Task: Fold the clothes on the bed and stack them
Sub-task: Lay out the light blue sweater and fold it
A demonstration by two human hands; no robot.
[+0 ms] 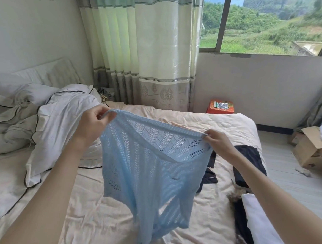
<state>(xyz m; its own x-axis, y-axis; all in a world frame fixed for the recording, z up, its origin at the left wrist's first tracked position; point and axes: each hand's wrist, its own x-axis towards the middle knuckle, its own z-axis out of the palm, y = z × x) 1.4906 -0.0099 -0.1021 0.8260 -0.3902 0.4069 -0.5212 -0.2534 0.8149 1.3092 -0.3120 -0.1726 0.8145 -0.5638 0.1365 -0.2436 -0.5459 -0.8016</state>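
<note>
While both hands hold it up over the bed (100,217), light blue open-knit top (145,169) hangs loose, lower end bunched just above the wrinkled cream sheet. Left hand (91,124) grip pinches one end of the ribbed edge, right hand (217,141) grip pinches the other, edge stretched between them. Near right: white puffy garment (262,227) with a fur trim (234,197). Behind the knit: dark clothes (247,162), flat on the sheet. Left: rumpled white duvet (60,117), black piping. Far: cardboard box (310,152), orange stool (220,107), leaf-print curtain (150,56).
</note>
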